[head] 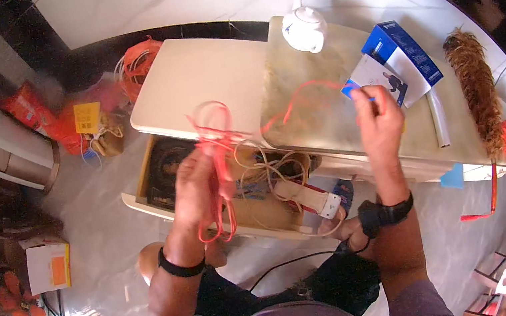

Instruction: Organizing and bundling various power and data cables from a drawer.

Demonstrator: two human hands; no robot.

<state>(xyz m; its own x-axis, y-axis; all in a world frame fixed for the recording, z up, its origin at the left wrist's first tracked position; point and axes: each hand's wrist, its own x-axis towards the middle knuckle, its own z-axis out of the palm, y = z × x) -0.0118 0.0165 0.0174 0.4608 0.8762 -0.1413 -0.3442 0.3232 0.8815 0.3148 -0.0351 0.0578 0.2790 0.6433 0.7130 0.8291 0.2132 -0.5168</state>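
Note:
My left hand point(191, 184) grips a looped bundle of red cord point(217, 164) above an open drawer point(160, 206). Blur hides how the loops cross at its fingers. To the right, my right hand point(380, 115) is raised over the cabinet top point(198, 76), its thumb and fingers pinched at the far end of a loose red strand point(301, 88). That strand curves through the air between the two hands. Below them, a coiled pale cable point(275, 167) and a white-and-red power strip point(305, 197) lie at the drawer's right side.
A white teapot point(304, 29) stands near the wall. Right of it are a blue-and-white box point(405, 55), a white roll point(438, 117) and a feather duster point(473, 88) overhanging the edge. Red plastic bags point(140, 66) sit left of the cabinet; a white carton point(46, 268) is farther left.

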